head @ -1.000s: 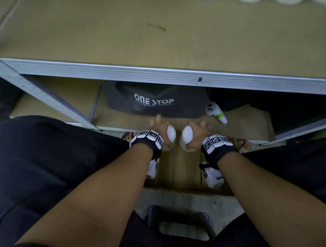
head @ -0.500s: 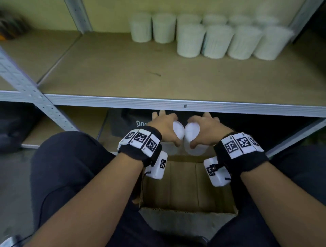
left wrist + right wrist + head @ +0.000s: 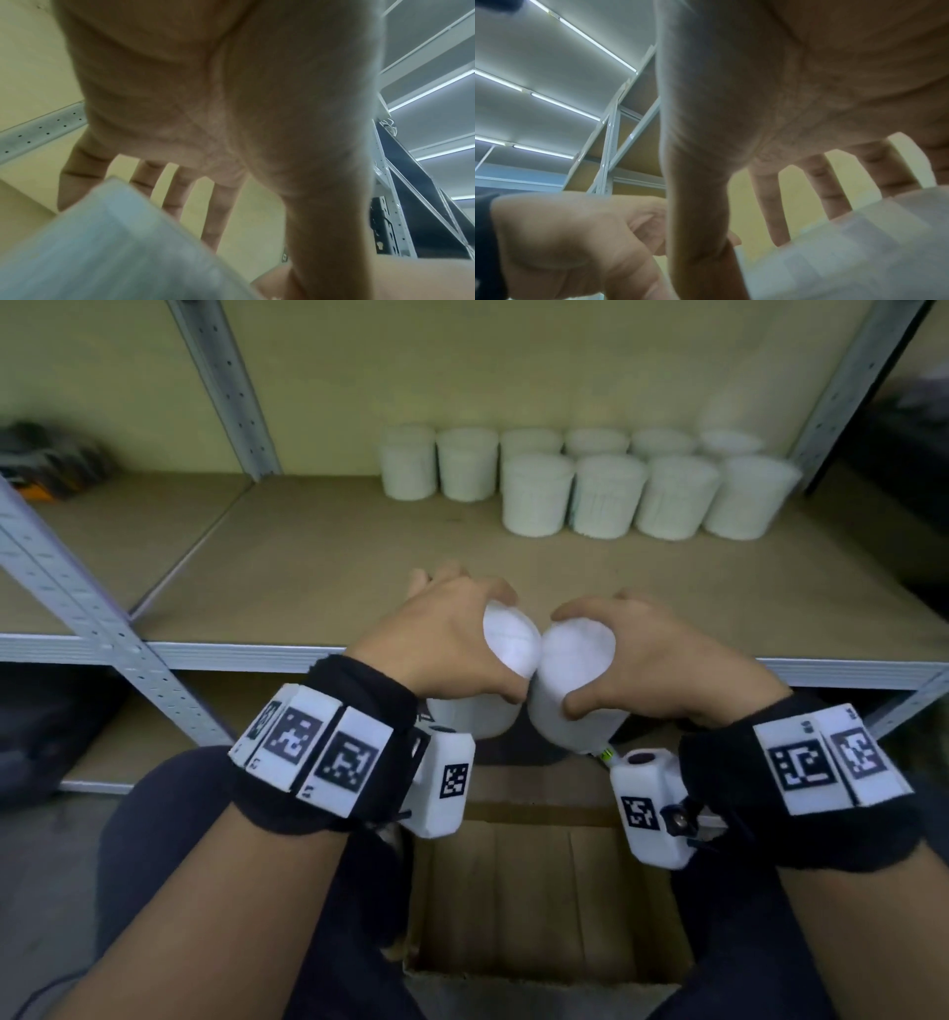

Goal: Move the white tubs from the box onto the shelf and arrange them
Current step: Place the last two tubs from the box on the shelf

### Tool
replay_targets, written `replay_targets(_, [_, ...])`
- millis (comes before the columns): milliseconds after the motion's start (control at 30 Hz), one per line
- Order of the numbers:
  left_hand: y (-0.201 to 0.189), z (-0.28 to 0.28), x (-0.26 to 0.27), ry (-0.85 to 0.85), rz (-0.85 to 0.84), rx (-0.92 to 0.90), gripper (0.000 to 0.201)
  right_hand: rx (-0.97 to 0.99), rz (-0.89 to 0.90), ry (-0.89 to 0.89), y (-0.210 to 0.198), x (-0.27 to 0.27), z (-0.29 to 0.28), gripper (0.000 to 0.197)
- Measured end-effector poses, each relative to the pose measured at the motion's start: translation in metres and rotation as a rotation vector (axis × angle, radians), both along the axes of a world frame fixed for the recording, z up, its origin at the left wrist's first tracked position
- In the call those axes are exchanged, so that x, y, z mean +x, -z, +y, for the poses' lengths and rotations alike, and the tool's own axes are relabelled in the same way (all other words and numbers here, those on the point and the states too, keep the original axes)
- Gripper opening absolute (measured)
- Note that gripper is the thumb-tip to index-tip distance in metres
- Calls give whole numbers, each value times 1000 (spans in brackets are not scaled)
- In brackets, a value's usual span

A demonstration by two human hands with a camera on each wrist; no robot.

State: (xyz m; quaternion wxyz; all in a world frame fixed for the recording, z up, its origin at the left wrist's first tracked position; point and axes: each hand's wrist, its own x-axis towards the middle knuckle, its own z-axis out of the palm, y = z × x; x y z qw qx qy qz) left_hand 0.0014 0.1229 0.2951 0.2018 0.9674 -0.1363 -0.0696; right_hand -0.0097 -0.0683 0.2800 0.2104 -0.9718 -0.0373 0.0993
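Observation:
My left hand (image 3: 452, 634) grips one white tub (image 3: 508, 642) from above, and my right hand (image 3: 647, 649) grips a second white tub (image 3: 575, 660) beside it. The two tubs touch each other and hang in the air at the shelf's front edge (image 3: 231, 654), above the cardboard box (image 3: 544, 906). In the left wrist view my fingers (image 3: 177, 194) reach over the tub (image 3: 102, 243). My right fingers (image 3: 775, 207) curl over the other tub (image 3: 847, 243). Several white tubs (image 3: 606, 495) stand in two rows at the back right of the shelf board (image 3: 334, 557).
Grey metal uprights (image 3: 226, 382) frame the shelf at the left and right. A dark bag (image 3: 41, 711) lies under the shelf at the left. Dark clutter (image 3: 46, 454) sits on the neighbouring shelf at far left. My knees flank the box.
Both hands have risen with their tubs from below the shelf edge up to shelf height. The head view has tilted up, so the rows of tubs at the back show.

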Motion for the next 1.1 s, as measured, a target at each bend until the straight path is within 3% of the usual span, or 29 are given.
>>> replay_targets(400, [0,8,38,-160,-117,-102,78,130,-182,68,-19,29,18,68])
replay_targets(600, [4,7,50,-227,-161,-201,69,102,-267,81,-18,44,20,59])
replay_targets(933, [13,2,53,-202,-119,-159,66,174,-303,111,12,55,17,56])
replay_targets(1100, [13,3,44,-155,-206,-166,55,148,-438,74,10,44,15,45])
